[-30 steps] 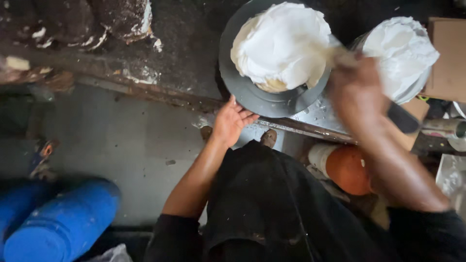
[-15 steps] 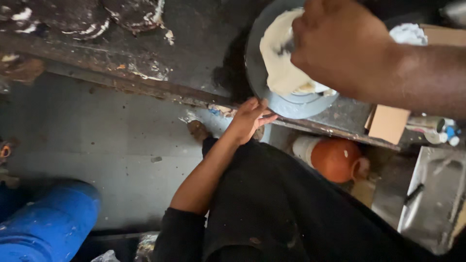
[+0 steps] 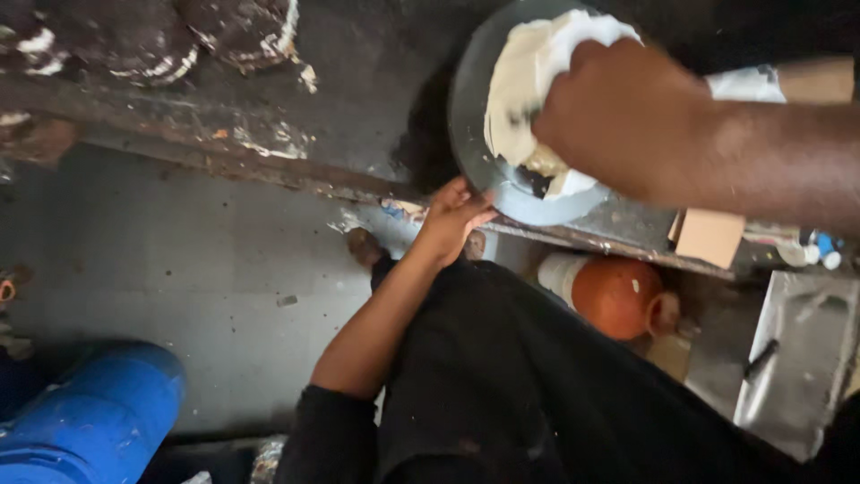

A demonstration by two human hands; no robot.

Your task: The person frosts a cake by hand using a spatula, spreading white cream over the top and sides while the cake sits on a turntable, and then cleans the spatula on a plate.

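Note:
A grey round plate (image 3: 466, 134) sits on a dark worktop and carries a mound of white cream or dough (image 3: 520, 72). My right hand (image 3: 627, 116) is a closed fist pressed onto the mound, gripping a dark tool whose tip (image 3: 537, 182) shows beneath the fingers. My left hand (image 3: 452, 220) reaches up from below. Its fingertips touch the plate's near rim, fingers apart, holding nothing. My dark apron fills the lower middle of the view.
The worktop (image 3: 340, 81) is stained with white smears. Under its edge stand an orange and white round vessel (image 3: 618, 296), a cardboard piece (image 3: 708, 235) and a metal tray (image 3: 797, 358). A blue drum (image 3: 90, 421) lies on the grey floor at lower left.
My right hand has moved left and down over the white mound, covering more of it. My left hand stays at the plate's rim. The view has shifted slightly.

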